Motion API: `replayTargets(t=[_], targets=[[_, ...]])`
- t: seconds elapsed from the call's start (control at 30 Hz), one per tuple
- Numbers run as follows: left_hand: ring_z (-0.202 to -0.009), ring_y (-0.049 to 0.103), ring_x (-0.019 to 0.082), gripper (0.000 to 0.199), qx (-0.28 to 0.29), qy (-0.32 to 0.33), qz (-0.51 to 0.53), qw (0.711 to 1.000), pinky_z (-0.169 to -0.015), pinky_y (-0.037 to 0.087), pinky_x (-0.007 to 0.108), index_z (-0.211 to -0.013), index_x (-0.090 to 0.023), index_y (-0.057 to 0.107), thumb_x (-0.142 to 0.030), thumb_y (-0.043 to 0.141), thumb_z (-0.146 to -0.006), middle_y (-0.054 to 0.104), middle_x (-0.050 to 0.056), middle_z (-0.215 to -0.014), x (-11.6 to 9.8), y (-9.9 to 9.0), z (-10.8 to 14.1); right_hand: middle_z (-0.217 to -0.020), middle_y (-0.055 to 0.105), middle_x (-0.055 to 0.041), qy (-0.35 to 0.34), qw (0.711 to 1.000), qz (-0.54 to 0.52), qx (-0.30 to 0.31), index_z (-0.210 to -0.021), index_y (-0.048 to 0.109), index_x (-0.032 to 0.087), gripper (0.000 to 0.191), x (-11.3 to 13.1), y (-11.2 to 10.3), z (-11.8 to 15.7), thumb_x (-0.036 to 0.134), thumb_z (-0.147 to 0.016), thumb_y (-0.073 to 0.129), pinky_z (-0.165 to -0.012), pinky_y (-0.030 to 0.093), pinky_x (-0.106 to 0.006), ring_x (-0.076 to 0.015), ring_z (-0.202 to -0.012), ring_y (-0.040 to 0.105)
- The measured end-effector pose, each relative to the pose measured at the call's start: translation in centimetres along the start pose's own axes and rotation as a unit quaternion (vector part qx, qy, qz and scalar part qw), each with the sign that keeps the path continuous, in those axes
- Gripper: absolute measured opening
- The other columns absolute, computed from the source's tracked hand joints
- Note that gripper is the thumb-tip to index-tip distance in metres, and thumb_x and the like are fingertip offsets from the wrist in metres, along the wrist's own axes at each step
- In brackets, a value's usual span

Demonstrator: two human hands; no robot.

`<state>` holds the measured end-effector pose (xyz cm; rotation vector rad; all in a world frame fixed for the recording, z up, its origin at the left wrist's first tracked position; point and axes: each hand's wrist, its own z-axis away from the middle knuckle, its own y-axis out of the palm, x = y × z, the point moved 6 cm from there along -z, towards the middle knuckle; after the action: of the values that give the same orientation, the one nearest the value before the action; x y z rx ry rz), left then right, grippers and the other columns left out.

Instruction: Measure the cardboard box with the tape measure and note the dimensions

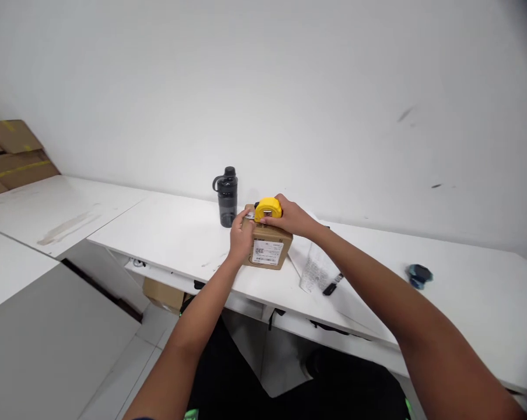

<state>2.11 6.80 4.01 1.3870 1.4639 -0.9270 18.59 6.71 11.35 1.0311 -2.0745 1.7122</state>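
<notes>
A small brown cardboard box [287, 244] stands upright on the white table, a printed white label [267, 252] on its front. My right hand [295, 218] grips a yellow tape measure [268, 207] from its right side, holding it along the box's top edge. At the box's upper left corner, my left hand [241, 234] is closed with thumb and fingers against the cardboard. A short pale strip shows between the left fingertips and the tape measure; whether the left fingers also pinch it is hard to see.
A dark bottle [227, 201] stands behind and left of the box. Right of the box lie printed paper [316, 269] and a black marker-like object [331, 287]. Farther right is a dark watch-like object [420, 273]. Cardboard boxes [18, 154] are stacked far left, against the white wall.
</notes>
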Motion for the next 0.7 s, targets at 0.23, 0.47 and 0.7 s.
replayTargets(t=[0.23,0.47,0.7], targets=[[-0.125,0.052,0.025,0.043,-0.002,0.039,-0.021,0.999,-0.108,0.039,0.040,-0.132,-0.026,0.059,-0.036,0.045,-0.092,0.057,0.005,-0.137,0.9,-0.2,-0.5,-0.095,0.065,-0.0020,0.050,0.993,-0.105,0.020,-0.100,0.051,0.022,0.049,-6.9,-5.0,2.7,0.050,-0.067,0.075,-0.066,0.046,-0.032,-0.0195,-0.083,0.059],[-0.125,0.053,0.025,0.045,0.007,0.027,0.007,1.000,-0.106,0.041,0.039,-0.134,-0.026,0.056,-0.036,0.045,-0.092,0.056,0.005,-0.138,1.4,0.0,-0.8,-0.094,0.066,-0.0022,0.064,0.995,-0.082,0.007,-0.099,0.054,0.023,0.045,-7.2,-5.8,3.4,0.047,-0.068,0.074,-0.067,0.046,-0.033,-0.0209,-0.083,0.060],[-0.126,0.052,0.025,0.049,0.035,0.022,0.034,0.999,-0.105,0.042,0.038,-0.138,-0.025,0.051,-0.037,0.047,-0.091,0.053,0.006,-0.141,1.2,0.2,-0.4,-0.097,0.067,-0.0031,0.000,0.999,-0.009,0.034,-0.100,0.054,0.023,0.045,-2.3,-2.6,-0.2,0.052,-0.071,0.071,-0.069,0.045,-0.032,-0.0210,-0.085,0.060]])
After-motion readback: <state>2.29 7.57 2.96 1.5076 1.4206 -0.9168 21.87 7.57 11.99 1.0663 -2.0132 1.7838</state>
